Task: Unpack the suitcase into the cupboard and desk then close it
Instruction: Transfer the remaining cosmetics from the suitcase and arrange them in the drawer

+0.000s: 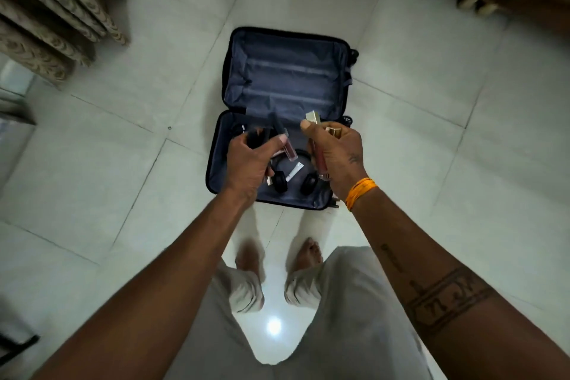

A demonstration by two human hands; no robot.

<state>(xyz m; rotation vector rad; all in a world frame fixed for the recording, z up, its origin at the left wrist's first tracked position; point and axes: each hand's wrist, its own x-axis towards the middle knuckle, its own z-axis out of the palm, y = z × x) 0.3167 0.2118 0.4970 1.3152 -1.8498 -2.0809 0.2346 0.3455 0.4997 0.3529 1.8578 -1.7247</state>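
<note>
Both hands are gripping stuff over the suitcase point(287, 71): left hand point(246, 160) curling round tubes point(288, 149), right hand point(336, 154) pinching gold-capped glosses point(319, 160). Headphones point(293, 177) are lying mid-frame; I'd be keeping grips tight walking off.

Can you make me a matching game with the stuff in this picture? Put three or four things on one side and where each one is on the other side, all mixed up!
Things:
1. headphones
2. gold-capped tubes
3. black-capped tube
4. suitcase

Places:
A. held in the left hand
B. lying open on the floor
C. held in the right hand
D. lying inside the near half of the suitcase

Pairs: 1-D, 2-C, 3-A, 4-B
</note>
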